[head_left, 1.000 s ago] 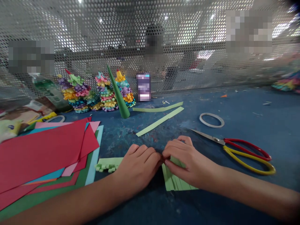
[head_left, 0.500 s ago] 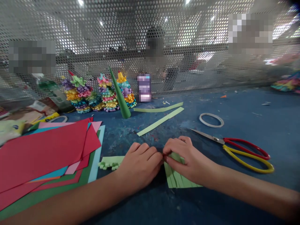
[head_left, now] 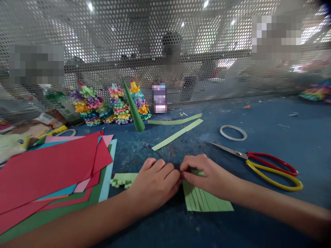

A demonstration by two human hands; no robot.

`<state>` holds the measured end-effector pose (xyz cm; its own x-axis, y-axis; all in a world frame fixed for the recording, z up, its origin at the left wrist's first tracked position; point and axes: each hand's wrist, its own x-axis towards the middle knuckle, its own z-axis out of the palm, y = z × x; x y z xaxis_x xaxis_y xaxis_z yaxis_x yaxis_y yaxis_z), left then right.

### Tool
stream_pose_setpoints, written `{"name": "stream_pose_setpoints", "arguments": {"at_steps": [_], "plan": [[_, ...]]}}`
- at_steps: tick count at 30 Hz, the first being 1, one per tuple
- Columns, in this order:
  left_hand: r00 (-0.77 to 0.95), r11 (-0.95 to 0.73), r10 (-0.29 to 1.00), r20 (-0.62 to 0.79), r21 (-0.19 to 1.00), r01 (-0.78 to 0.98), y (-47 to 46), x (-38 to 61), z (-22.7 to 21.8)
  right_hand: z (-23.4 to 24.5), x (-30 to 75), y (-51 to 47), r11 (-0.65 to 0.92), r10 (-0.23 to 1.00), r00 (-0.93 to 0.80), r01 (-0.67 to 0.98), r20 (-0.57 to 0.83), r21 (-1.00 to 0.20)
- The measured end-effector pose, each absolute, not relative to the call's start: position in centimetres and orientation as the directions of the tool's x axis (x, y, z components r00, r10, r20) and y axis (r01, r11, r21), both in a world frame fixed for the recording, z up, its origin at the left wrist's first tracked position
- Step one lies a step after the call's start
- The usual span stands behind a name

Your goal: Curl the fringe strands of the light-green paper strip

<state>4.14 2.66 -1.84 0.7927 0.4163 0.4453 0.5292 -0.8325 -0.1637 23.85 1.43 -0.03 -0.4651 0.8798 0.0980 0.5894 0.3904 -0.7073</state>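
Observation:
A light green paper strip (head_left: 204, 201) cut into a fringe lies on the blue table (head_left: 271, 113) under both my hands. My left hand (head_left: 155, 184) is closed, its fingertips pinching the strip near its middle. My right hand (head_left: 204, 174) is closed too, pinching the strip right beside the left fingertips. The curled end of the strip (head_left: 121, 179) sticks out to the left of my left hand. The part between my fingers is hidden.
A stack of red, green, blue and pink paper sheets (head_left: 51, 168) lies at the left. Scissors with red and yellow handles (head_left: 269, 167) and a tape ring (head_left: 233, 132) lie at the right. Two green strips (head_left: 177, 134), a green cone (head_left: 134, 106) and colourful paper trees (head_left: 113, 103) stand behind, before a perforated screen.
More of the fringed strip shows at the right under my right forearm than before. Both hands have stayed pinched together, shifting only slightly.

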Motion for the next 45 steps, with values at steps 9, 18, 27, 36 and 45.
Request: {"name": "stream_pose_setpoints", "arguments": {"at_steps": [9,18,27,36,45], "plan": [[0.802,-0.832,0.412,0.433,-0.179,0.525,2.59,4.01,-2.07,-0.48,23.75,1.57,0.306,0.905,-0.424,0.596,0.033,-0.742],[0.794,-0.828,0.391,0.465,-0.199,0.524,2.58,4.09,-1.95,-0.50,23.71,1.18,0.450,0.871,-0.465,0.631,0.156,-0.632],[0.793,-0.818,0.397,0.463,-0.213,0.534,2.51,4.15,-1.75,-0.44,23.64,1.15,0.439,0.877,-0.456,0.638,0.149,-0.633],[0.803,-0.813,0.377,0.461,-0.250,0.525,2.45,3.96,-2.01,-0.42,23.60,1.05,0.438,0.885,-0.437,0.664,0.162,-0.606],[0.790,-0.813,0.405,0.459,-0.214,0.541,2.56,3.99,-2.04,0.21,24.43,0.58,0.620,0.784,-0.555,0.687,0.278,-0.379]]}}
